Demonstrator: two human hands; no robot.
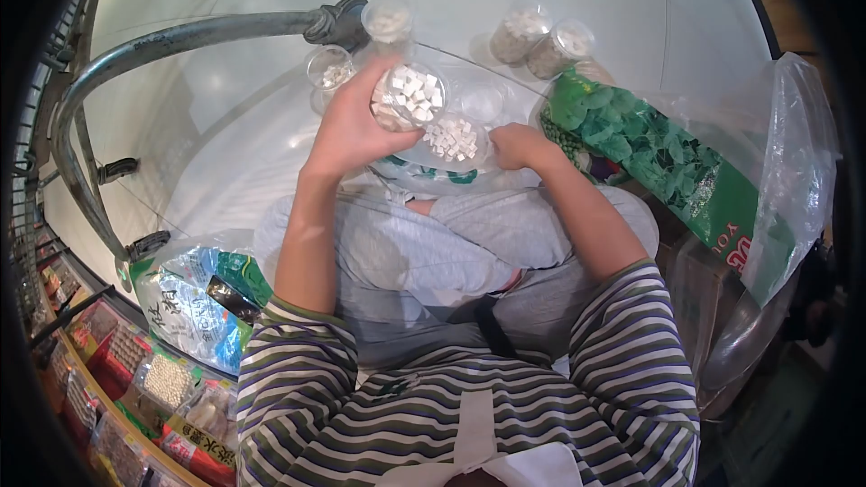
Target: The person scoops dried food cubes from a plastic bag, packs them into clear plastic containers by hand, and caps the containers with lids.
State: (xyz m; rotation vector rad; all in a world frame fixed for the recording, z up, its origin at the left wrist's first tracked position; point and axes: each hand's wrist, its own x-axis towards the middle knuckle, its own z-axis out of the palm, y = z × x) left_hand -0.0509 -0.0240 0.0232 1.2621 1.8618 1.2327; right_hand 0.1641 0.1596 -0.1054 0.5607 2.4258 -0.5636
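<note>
My left hand (347, 126) is wrapped round a clear plastic cup (410, 97) filled with white cubes. Just below and to its right, my right hand (521, 146) grips the edge of a clear plastic scoop-like container (453, 141) holding smaller white cubes. The two containers are close together; whether they touch, I cannot tell. Behind my left hand stand a clear cup of pale pieces (391, 25) and a smaller one (331, 70). Under the containers lies a clear plastic bag (433, 179) with green print, partly hidden.
Two more filled cups (520, 34) (562, 47) stand at the back. A large green printed bag (663, 149) leans at the right. A curved metal rail (189, 36) runs along the left. Plastic packages (198, 298) and shelves of packed goods (135, 370) are lower left.
</note>
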